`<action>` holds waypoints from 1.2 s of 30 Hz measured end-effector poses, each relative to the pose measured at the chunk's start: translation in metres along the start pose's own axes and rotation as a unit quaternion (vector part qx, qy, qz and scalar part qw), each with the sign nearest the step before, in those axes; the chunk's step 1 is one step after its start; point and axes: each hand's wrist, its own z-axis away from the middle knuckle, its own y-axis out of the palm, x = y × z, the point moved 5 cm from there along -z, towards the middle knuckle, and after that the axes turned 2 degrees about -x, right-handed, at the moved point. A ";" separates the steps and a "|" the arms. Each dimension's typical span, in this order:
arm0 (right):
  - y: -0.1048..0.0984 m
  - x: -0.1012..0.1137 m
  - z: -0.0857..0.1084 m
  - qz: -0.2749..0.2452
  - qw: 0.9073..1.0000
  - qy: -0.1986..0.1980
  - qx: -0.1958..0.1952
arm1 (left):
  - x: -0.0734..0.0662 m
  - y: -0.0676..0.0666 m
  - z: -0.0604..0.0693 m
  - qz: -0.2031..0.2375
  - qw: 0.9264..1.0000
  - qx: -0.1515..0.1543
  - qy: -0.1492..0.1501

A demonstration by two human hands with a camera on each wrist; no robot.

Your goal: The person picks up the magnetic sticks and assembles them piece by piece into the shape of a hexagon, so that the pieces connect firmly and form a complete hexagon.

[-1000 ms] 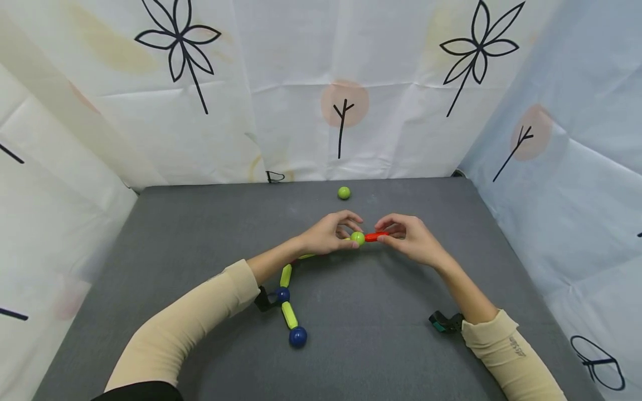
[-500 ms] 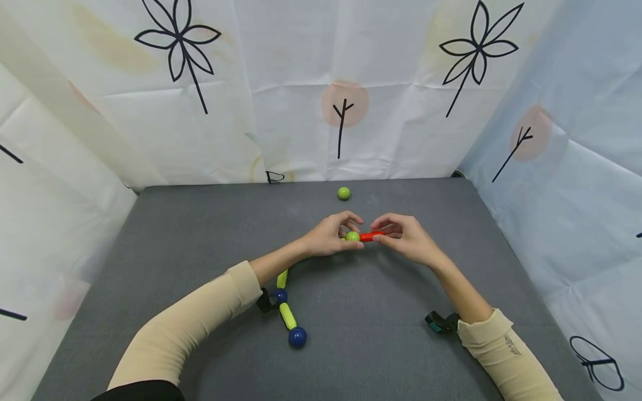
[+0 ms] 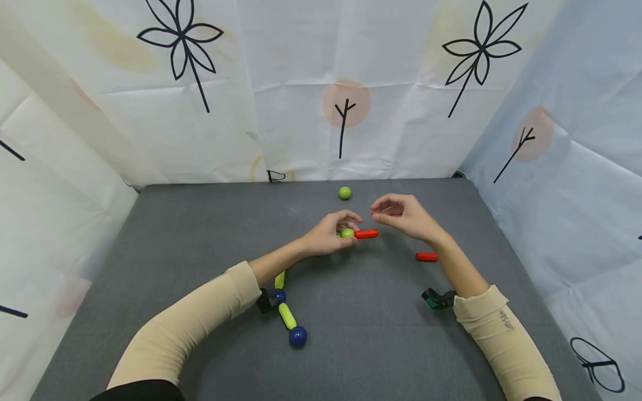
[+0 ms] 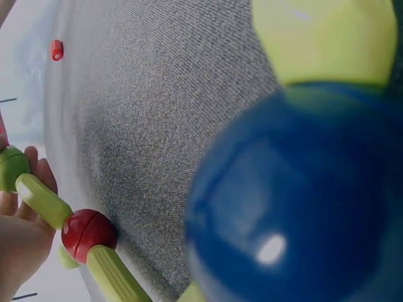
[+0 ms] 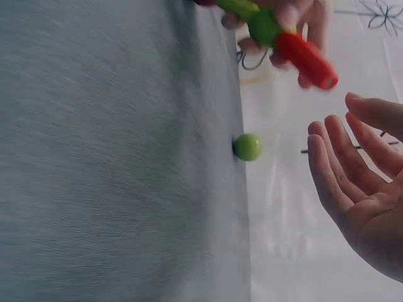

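**Red rod (image 3: 366,233) juts from gripped green ball (image 3: 346,233)**

The left hand (image 3: 326,235) pinches the ball, fingers partly covering it; the rod points to 3 o'clock. The right hand (image 3: 405,216), loosely curved and holding nothing, hangs at the rod's 2 o'clock. The left forearm (image 3: 278,257) hides part of the chain (image 3: 288,316); the left wrist view shows a red ball (image 4: 88,236). A second red rod (image 3: 426,257), 4 o'clock, ends at the right forearm's (image 3: 458,273) edge.

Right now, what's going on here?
A person's left hand grips the green ball of a ball-and-stick chain, with a red stick poking out of that ball. Their right hand holds nothing and is apart from that stick. A second red stick lies on the table; a loose green ball sits near its far edge.
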 end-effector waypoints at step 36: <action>0.030 -0.036 -0.088 0.049 0.997 0.008 0.067 | -0.002 -0.004 0.004 0.016 0.999 -0.021 0.041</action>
